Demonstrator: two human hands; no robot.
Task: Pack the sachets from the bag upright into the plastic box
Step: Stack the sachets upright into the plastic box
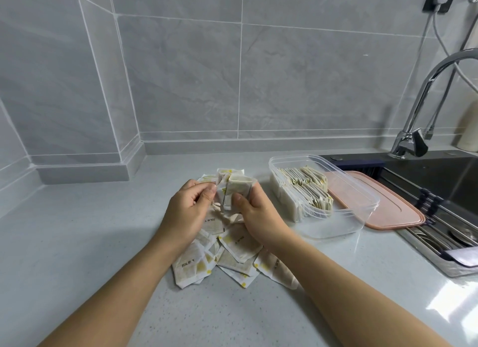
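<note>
While the left hand (190, 204) and the right hand (254, 212) hold a small bundle of sachets (236, 189) between them, each grip curled onto one side of it (left fingers pinching an edge, right thumb pressed on the front face), the task is judged to stand near its midpoint. The bundle is raised just above a loose pile (232, 253) of further sachets, which lie flat and overlapping on the worktop (103, 243) and spread from beneath the hands toward 6 o'clock. The plastic box (333, 225) stands at 3 o'clock of the hands, near them but apart, and is uncovered. Inside it a packed row (302, 189) of sachets stands on edge and fills the end toward 11 o'clock; the end toward 5 o'clock is bare, so room is left for more. Done: that upright row. Left: to square the bundle, seat it upright against the row, and do the same with the pile, which looks large enough to need several more handfuls. No bag can be made out. A pink lid (388, 212) lies at 3 o'clock of the box, touching or partly under it, at the edge of the sink (439, 176), with the tap (424, 88) at 1 o'clock
</note>
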